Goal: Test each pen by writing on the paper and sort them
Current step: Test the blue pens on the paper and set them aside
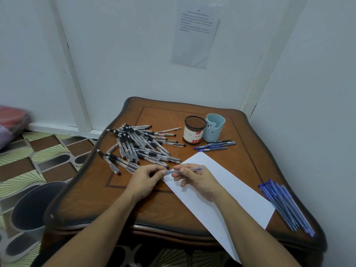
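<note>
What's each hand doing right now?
Left hand: pinching one end of the pen.
Right hand: gripping the same pen's barrel.

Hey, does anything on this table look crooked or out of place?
The paper lies at a slant, and its near corner hangs past the front edge of the table. The black pens lie in a loose heap, crossing each other. Nothing looks spilled or broken.

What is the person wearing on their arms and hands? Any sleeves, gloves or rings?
Nothing that I can see. The left arm and right arm are bare all the way to the bottom of the picture, so no sleeves show. The left hand and right hand have no gloves, and I see no rings, watch or bracelet.
</note>
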`<action>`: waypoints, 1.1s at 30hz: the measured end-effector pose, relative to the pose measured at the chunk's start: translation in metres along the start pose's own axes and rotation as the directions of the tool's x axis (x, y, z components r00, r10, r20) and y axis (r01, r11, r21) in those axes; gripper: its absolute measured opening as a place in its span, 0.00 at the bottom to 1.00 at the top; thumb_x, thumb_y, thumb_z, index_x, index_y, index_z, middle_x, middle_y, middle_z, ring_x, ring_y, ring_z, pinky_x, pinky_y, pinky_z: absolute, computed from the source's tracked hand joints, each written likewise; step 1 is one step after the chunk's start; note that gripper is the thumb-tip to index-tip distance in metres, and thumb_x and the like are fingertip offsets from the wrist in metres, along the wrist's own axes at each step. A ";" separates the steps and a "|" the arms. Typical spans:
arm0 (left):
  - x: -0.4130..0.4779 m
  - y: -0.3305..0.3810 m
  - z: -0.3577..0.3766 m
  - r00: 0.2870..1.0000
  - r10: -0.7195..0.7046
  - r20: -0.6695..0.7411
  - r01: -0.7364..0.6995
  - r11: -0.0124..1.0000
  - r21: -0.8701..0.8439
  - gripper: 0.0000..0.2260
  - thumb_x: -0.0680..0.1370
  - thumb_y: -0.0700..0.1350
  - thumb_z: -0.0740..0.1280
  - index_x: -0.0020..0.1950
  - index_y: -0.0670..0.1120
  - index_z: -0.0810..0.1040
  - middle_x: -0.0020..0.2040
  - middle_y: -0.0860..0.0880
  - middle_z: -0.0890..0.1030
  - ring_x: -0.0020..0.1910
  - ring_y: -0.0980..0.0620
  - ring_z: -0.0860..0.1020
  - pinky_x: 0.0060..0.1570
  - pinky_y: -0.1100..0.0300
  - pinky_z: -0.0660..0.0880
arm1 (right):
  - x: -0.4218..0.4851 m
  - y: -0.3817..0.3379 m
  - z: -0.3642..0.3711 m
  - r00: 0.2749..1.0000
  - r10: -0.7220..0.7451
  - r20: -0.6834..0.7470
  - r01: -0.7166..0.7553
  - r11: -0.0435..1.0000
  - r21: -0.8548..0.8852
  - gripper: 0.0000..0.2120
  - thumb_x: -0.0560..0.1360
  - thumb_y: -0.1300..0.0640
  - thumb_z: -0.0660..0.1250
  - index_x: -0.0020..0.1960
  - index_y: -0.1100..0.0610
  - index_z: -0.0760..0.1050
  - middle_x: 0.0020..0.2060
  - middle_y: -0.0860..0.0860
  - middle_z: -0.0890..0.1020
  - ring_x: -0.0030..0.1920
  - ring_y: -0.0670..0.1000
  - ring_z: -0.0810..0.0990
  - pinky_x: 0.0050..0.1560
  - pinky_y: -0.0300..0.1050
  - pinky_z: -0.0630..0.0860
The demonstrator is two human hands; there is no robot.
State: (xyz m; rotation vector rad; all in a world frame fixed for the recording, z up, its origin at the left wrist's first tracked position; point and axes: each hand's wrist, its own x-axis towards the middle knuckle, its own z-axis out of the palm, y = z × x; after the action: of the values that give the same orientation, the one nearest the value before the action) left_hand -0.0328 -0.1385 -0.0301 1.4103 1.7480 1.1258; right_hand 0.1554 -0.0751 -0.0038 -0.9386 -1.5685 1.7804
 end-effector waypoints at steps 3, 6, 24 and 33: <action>0.000 -0.001 -0.001 1.000 0.003 0.004 -0.003 1.000 -0.005 0.06 0.79 0.47 0.67 0.49 0.55 0.83 0.44 0.57 0.83 0.47 0.58 0.78 0.47 0.60 0.74 | -0.001 0.003 0.000 1.000 -0.003 0.007 0.003 1.000 0.004 0.10 0.80 0.63 0.63 0.55 0.59 0.82 0.47 0.57 0.86 0.47 0.53 0.85 0.39 0.39 0.80; -0.001 0.000 0.001 1.000 0.001 -0.002 -0.001 1.000 -0.003 0.05 0.79 0.49 0.66 0.49 0.56 0.82 0.44 0.56 0.82 0.47 0.58 0.77 0.46 0.59 0.74 | 0.002 0.001 0.002 0.999 0.000 -0.054 -0.003 0.998 -0.055 0.08 0.79 0.61 0.66 0.51 0.55 0.84 0.43 0.53 0.86 0.43 0.51 0.83 0.36 0.37 0.77; -0.003 -0.003 0.006 0.985 0.155 0.077 -0.173 0.891 0.419 0.15 0.76 0.56 0.68 0.61 0.55 0.80 0.63 0.59 0.77 0.63 0.59 0.68 0.63 0.58 0.67 | -0.031 -0.015 -0.062 0.950 -0.205 -0.237 -0.111 0.487 -0.866 0.07 0.82 0.56 0.62 0.56 0.51 0.77 0.51 0.48 0.76 0.49 0.46 0.76 0.48 0.37 0.72; -0.005 -0.001 0.010 0.985 0.167 0.033 -0.163 0.871 0.463 0.15 0.75 0.55 0.70 0.60 0.52 0.81 0.63 0.55 0.78 0.64 0.56 0.70 0.64 0.56 0.67 | -0.134 -0.018 -0.168 0.742 -0.225 -0.632 -0.377 0.639 -0.671 0.04 0.81 0.58 0.62 0.50 0.53 0.76 0.44 0.50 0.79 0.45 0.51 0.78 0.38 0.42 0.69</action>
State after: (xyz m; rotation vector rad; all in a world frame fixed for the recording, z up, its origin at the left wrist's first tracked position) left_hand -0.0233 -0.1406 -0.0354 1.8711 2.0232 0.8207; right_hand 0.3691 -0.0828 0.0209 -1.8315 -1.7544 0.5242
